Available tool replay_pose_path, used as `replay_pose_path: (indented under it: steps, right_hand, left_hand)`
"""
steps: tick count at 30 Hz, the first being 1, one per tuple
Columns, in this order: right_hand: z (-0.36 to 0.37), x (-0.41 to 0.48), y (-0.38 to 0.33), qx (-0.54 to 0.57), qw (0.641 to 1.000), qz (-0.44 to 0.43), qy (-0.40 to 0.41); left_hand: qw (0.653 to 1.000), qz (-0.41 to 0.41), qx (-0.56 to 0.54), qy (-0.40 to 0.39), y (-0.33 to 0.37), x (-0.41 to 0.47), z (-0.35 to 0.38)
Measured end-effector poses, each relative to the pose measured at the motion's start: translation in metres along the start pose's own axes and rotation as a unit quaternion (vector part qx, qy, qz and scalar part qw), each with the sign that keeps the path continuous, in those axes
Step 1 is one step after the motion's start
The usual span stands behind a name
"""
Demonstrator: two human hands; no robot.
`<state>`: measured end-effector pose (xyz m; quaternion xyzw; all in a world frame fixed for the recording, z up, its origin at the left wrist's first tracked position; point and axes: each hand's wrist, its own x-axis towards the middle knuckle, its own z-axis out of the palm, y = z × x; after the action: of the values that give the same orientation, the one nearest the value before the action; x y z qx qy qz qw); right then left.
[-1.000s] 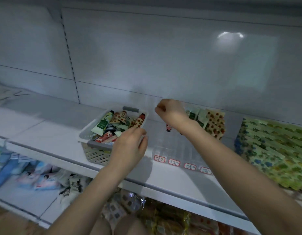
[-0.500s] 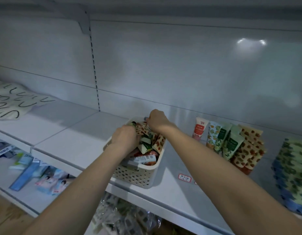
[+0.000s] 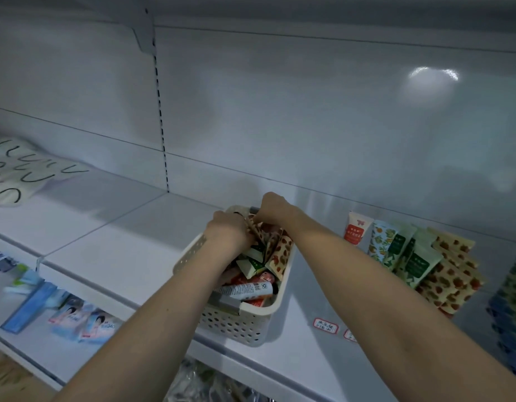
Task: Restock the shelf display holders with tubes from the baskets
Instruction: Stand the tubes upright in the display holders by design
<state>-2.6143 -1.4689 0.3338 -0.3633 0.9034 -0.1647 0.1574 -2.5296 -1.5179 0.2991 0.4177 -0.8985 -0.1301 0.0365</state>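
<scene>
Reaching into the far end of the basket (image 3: 275, 304), both hands were curled knuckles-up among the tubes. The left hand (image 3: 227, 232) clenched its fingers round the tops of the strawberry-print tubes (image 3: 283, 252). The right hand (image 3: 275, 208) pressed against the same bunch just beside it, but its fingers were hidden under the hand, so I could not tell whether they grasped anything.

Nearer the basket's front a white tube (image 3: 245, 290) lay on its side, with green-and-white tubes (image 3: 252, 266) just behind it. The basket stood on the shelf (image 3: 106, 256), near the front edge.

Just beyond the right forearm was a row of standing tubes (image 3: 419, 262). It held one red-and-white tube, one orange-printed, about three green-labelled, and a strawberry-print cluster packed too tight to count. Two price labels (image 3: 325, 325) sat on the shelf, one half hidden by the arm. One basket was in view.
</scene>
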Motion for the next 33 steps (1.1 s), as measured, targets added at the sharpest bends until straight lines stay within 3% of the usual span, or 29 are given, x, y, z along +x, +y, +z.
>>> replay_pose_path:
  steps: [4,9,12,17,21,25,28,30,33]
  right_hand:
    - [0.004,0.003,-0.001,-0.027,0.999,-0.012,-0.011]
    - [0.003,0.006,0.003,0.043,0.999,-0.018,0.012]
    - [0.0,0.006,0.009,0.081,0.997,-0.005,0.012]
    - [-0.006,0.001,0.005,0.044,0.999,-0.002,-0.001]
    - [-0.024,-0.011,0.01,0.153,0.987,0.022,-0.033]
    - [-0.034,-0.027,0.024,0.306,0.952,0.013,-0.021]
    - [-0.032,-0.041,0.038,0.403,0.915,-0.002,0.012]
    - [-0.029,-0.053,0.048,0.471,0.882,-0.007,0.011]
    - [-0.028,-0.072,0.061,0.573,0.819,-0.021,-0.024]
  left_hand:
    - [1.0,-0.001,-0.01,-0.025,0.0,0.001,-0.003]
    - [0.998,0.017,0.001,-0.053,-0.003,0.004,-0.005]
    - [0.999,0.028,0.001,-0.032,0.001,0.006,-0.002]
    - [1.0,0.015,0.008,0.009,0.009,0.003,0.001]
    - [0.997,0.05,0.023,-0.054,0.011,0.009,-0.005]
    - [0.99,0.048,0.008,-0.129,0.008,0.0,-0.025]
    - [0.988,0.046,-0.039,-0.142,0.006,0.005,-0.023]
    - [0.987,0.062,-0.083,-0.123,0.01,0.011,-0.012]
    - [0.995,0.057,-0.063,-0.054,0.011,0.027,0.01]
